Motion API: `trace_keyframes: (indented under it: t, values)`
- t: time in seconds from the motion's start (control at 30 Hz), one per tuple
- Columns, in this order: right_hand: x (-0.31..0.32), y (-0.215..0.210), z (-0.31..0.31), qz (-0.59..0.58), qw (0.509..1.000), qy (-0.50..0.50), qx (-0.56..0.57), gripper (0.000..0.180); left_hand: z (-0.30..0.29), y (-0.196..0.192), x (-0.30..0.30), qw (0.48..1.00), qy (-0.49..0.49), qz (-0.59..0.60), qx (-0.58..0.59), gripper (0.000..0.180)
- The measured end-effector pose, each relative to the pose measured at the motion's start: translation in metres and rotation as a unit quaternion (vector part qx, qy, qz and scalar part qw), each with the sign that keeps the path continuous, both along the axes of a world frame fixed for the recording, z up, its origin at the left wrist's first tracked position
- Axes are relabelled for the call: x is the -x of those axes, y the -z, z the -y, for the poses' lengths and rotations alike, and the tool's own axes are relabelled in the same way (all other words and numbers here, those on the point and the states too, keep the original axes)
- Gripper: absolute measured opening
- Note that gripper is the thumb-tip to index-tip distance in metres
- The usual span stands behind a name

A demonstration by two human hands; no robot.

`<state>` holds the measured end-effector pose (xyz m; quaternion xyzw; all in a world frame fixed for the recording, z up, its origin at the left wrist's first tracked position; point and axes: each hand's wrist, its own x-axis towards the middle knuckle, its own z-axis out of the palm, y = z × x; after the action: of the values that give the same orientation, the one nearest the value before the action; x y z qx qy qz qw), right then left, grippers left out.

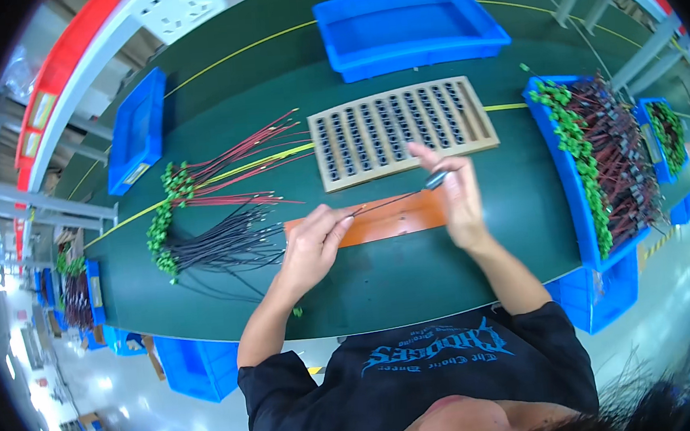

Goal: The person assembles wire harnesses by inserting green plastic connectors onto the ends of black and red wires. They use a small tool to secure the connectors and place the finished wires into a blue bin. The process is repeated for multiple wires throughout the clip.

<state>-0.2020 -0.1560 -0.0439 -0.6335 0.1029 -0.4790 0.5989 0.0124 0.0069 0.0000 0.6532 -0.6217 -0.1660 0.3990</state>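
My left hand (314, 240) is closed in a pinch on the end of a thin dark wire (388, 202), above an orange strip (382, 227) lying on the table. My right hand (459, 200) grips a small black cylindrical part (436, 180) between thumb and fingers, and the wire runs from it to my left hand. Just beyond, a wooden tray (406, 166) holds rows of similar black round parts. To the left lie a bundle of black wires (221, 243) and several red wires (250, 146), with green connectors (170, 205) at their left ends.
An empty blue bin (418, 60) stands at the far side, and another blue bin (138, 134) at the left. On the right, a blue bin (555, 150) is packed with green-ended dark red wires (612, 162). The green table's near edge (386, 328) lies against my body.
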Motion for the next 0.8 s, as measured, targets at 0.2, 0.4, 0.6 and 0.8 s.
trace_keyframes:
  t: [0.2,0.4,0.6,0.8]
  values:
    - [-0.003,-0.009,-0.026,-0.052,0.997,-0.048,0.014,0.022,0.016,0.014,0.029,0.998,0.055,-0.028,-0.002,0.017]
    - [-0.009,0.006,-0.042,-0.045,0.997,-0.059,-0.010,0.020,0.026,0.018,0.043,0.994,0.084,-0.073,0.000,0.015]
    - [0.001,0.015,-0.020,0.074,0.978,-0.018,-0.196,0.023,0.025,0.008,0.043,0.994,0.033,-0.108,0.004,0.016]
    - [0.000,0.017,-0.024,0.005,0.986,-0.036,-0.163,0.025,0.028,0.007,0.044,0.995,0.027,-0.099,0.005,0.016]
